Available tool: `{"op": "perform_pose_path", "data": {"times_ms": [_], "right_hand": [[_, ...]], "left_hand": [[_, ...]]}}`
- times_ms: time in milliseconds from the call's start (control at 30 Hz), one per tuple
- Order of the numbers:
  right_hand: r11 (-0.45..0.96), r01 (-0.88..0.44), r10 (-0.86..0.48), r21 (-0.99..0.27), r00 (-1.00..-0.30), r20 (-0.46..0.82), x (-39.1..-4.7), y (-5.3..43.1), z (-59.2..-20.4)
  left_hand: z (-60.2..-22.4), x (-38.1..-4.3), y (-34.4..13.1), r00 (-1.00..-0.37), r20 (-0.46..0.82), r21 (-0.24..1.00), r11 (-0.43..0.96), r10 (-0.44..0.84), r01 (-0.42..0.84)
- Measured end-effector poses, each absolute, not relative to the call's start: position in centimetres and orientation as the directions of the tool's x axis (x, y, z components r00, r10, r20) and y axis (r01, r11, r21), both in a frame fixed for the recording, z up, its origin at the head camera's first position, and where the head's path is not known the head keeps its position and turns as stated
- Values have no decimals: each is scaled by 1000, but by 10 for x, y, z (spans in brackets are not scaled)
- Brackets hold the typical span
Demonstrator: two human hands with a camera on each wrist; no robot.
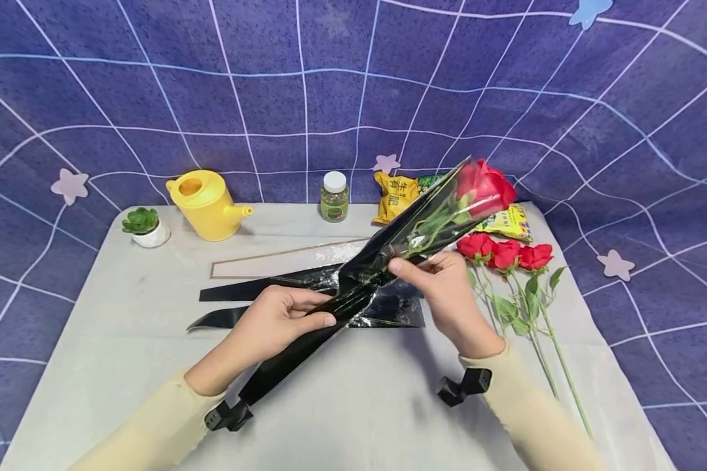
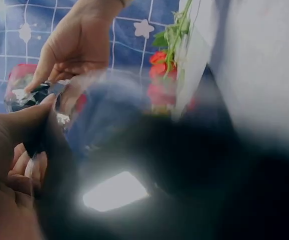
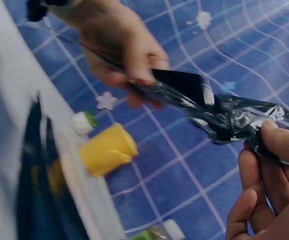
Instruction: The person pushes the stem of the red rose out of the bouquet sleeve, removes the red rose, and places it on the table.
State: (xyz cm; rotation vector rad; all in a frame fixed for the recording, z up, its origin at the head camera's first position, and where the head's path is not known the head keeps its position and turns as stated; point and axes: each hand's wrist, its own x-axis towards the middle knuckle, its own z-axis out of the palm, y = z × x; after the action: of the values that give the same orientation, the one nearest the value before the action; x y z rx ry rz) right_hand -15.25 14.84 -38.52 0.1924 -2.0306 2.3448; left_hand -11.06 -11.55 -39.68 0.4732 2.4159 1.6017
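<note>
A single red rose (image 1: pixel 484 188) lies inside a black and clear plastic flower sleeve (image 1: pixel 359 288), held slanting above the table with its bloom at the upper right. My left hand (image 1: pixel 285 324) grips the sleeve's lower part, thumb on top. Near the middle, just below the clear section, my right hand (image 1: pixel 448 294) pinches the gathered plastic. In the right wrist view the sleeve (image 3: pixel 194 107) looks crumpled and twisted between both hands. Dark blurred plastic covers much of the left wrist view. Beneath the held bundle lie more black sleeves (image 1: pixel 241 290), flat on the table.
Several red roses (image 1: pixel 505 254) lie at the right, stems toward the front. Along the back stand a potted succulent (image 1: pixel 145 226), a yellow watering can (image 1: pixel 207 206), a white-capped bottle (image 1: pixel 334 197) and a yellow packet (image 1: pixel 395 197). A blue grid-patterned cloth (image 1: pixel 271 98) hangs behind the table.
</note>
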Motion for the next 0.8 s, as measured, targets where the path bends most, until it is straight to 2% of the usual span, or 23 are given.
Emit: {"op": "perform_pose_path", "data": {"times_ms": [167,467,600,800], "right_hand": [[-169,-125,-25,-978,-991,131,-160,162,-373],[-39,-139,21,-990,-990,138,-152,150,-380],[2,-158,-25,-987,-987,158,-149,144,-384],[-155,-243,5,-957,-969,246,-154,146,-377]], "left_hand": [[-394,-113,-121,-921,49,879,421,387,223],[-391,-115,-118,-916,5,884,426,402,192],[-388,-118,-110,-904,65,869,421,423,260],[-382,-119,-105,-913,100,841,457,396,290]]}}
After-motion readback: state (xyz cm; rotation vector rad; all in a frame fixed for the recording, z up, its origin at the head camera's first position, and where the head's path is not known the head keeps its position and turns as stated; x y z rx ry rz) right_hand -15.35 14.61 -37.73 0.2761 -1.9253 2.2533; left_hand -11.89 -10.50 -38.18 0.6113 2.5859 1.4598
